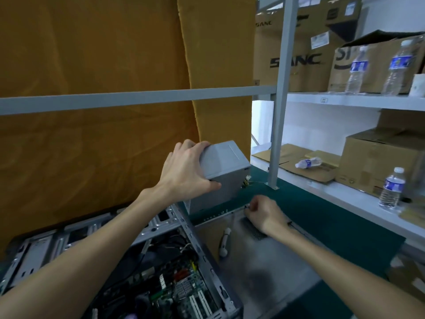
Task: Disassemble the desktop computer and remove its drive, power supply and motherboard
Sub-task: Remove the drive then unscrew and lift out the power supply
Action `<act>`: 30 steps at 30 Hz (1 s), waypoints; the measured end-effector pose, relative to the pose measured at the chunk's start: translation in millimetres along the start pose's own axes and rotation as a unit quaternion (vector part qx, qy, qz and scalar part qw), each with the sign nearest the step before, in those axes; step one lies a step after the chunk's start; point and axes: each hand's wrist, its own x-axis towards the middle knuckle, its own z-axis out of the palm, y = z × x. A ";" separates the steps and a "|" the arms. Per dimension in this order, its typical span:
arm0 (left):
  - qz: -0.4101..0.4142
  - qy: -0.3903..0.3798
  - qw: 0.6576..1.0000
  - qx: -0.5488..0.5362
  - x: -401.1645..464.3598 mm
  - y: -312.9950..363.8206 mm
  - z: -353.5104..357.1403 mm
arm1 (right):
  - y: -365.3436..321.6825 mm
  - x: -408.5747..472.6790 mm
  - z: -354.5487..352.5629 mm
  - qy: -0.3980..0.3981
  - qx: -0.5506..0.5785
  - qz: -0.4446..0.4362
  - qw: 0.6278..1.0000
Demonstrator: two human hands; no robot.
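Observation:
The open desktop case [161, 229] lies on its side at lower left, with the green motherboard [181, 288] and dark cables inside. My left hand [184, 171] grips a grey power supply box [224, 171] by its left end, tilted above the green mat [310, 208] past the case's far corner. Yellow and black wires [246, 180] hang from the box's right side. My right hand [264, 215] is curled at the far edge of the grey case side panel [264, 256] and seems to pinch something small and dark; what it is cannot be made out.
A white-handled screwdriver [224, 242] lies on the side panel. An orange cloth [103, 65] hangs behind a grey bar [138, 97]. A grey shelf post [279, 111] stands on the mat. Cardboard boxes [377, 162] and water bottles [392, 189] fill the shelves at right.

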 end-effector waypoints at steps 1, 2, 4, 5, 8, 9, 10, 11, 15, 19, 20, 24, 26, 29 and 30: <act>-0.006 0.007 1.000 -0.004 1.4 0.2 2.4 | -0.1 -0.1 11.5 -0.062 -0.010 0.018 0.998; -0.013 0.012 1.000 -0.008 2.5 0.4 4.7 | 0.0 -0.7 23.7 -0.119 -0.015 0.028 0.992; -0.026 0.017 0.999 -0.019 4.2 0.4 9.7 | -0.6 -3.3 46.7 -0.161 -0.012 0.034 0.986; -0.031 0.018 0.999 -0.024 4.5 0.2 11.9 | -0.9 -4.2 58.0 -0.158 -0.007 0.039 0.987; -0.044 0.016 0.998 -0.043 2.4 -1.1 17.9 | -5.5 -5.2 82.6 -0.166 -0.014 0.073 0.983; -0.048 0.013 0.998 -0.049 1.9 -2.3 20.1 | -7.2 -5.0 86.7 -0.178 0.003 0.086 0.980; -0.051 0.010 0.997 -0.054 1.1 -3.6 22.3 | -8.6 -5.1 89.6 -0.191 0.015 0.091 0.977; -0.052 0.007 0.997 -0.056 0.7 -4.5 24.4 | -8.5 -5.6 90.3 -0.204 0.006 0.080 0.976; -0.049 -0.011 0.997 -0.054 1.1 -5.8 36.2 | 9.8 -21.1 76.7 -0.256 -0.115 -0.001 0.960; -0.057 -0.026 0.996 -0.065 4.5 -2.9 52.3 | 36.5 -44.3 47.2 -0.242 -0.187 -0.019 0.952; -0.059 -0.033 0.995 -0.068 5.9 -1.2 56.7 | 40.2 -50.0 38.7 -0.238 -0.184 -0.020 0.954; -0.064 -0.063 0.993 -0.078 9.5 4.3 74.2 | 43.3 -56.4 19.0 -0.255 -0.220 -0.012 0.941; -0.066 -0.081 0.991 -0.085 9.6 5.5 83.6 | 39.1 -48.6 8.6 -0.250 -0.213 0.011 0.944; -0.075 -0.098 0.988 -0.091 9.2 6.7 94.9 | 34.8 -36.5 1.5 -0.271 -0.144 0.047 0.951; -0.078 -0.101 0.987 -0.093 8.8 6.6 98.3 | 34.9 -36.7 5.6 -0.293 -0.125 0.054 0.946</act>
